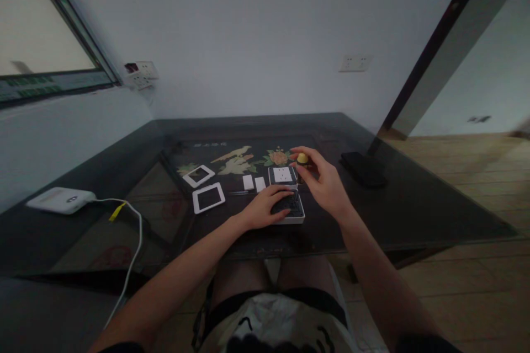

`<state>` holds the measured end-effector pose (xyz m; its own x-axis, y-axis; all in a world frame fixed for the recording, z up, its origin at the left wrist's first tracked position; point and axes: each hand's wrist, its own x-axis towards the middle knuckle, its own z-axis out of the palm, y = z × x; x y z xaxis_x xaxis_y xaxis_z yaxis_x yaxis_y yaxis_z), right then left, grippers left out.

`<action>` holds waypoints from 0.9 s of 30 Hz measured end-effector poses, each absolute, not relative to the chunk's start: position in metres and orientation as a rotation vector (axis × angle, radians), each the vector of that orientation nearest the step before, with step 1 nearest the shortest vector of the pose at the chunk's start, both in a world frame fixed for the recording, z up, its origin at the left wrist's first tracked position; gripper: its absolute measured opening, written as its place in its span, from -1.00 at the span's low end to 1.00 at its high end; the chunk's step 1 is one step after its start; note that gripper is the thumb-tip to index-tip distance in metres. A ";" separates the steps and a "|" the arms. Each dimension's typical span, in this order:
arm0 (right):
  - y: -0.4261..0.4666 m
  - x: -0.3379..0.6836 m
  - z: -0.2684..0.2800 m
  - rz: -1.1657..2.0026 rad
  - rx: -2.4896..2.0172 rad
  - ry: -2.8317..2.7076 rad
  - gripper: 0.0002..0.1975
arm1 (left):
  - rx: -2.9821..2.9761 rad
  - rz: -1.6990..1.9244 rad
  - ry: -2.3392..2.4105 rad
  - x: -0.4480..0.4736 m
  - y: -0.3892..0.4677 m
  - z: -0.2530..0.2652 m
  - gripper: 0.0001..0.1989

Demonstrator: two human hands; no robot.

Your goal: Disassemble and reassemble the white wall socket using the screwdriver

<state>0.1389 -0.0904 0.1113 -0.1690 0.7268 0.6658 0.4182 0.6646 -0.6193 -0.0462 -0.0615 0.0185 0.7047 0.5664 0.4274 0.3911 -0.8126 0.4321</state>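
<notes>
- Dark worktop [414, 215], pale wall [248, 38] behind.
- Right hand [325, 182] pinches a yellow-topped tool [303, 159], near-upright, just right of the socket [282, 175].
- Left hand [265, 208], spread, rests over the box [293, 220].

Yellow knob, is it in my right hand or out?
In your right hand: the yellow knob shows between that hand's thumb and fingers.

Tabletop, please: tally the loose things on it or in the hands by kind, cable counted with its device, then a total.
White frames: 2
Small white pieces: 2
Socket-faced unit: 1
Dark-topped white box: 1
Yellow-topped object, in the right hand: 1
Black oblong item: 1
Corded white device: 1
Total: 9
</notes>
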 end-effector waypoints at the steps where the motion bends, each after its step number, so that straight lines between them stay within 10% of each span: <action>1: -0.093 0.141 0.113 0.363 -0.917 -1.803 -0.72 | 2.604 0.804 0.749 -0.046 -0.062 0.018 -0.56; 27: -0.090 0.129 0.112 0.121 -1.059 -1.709 -0.79 | 2.600 0.796 0.745 -0.046 -0.062 0.020 -0.55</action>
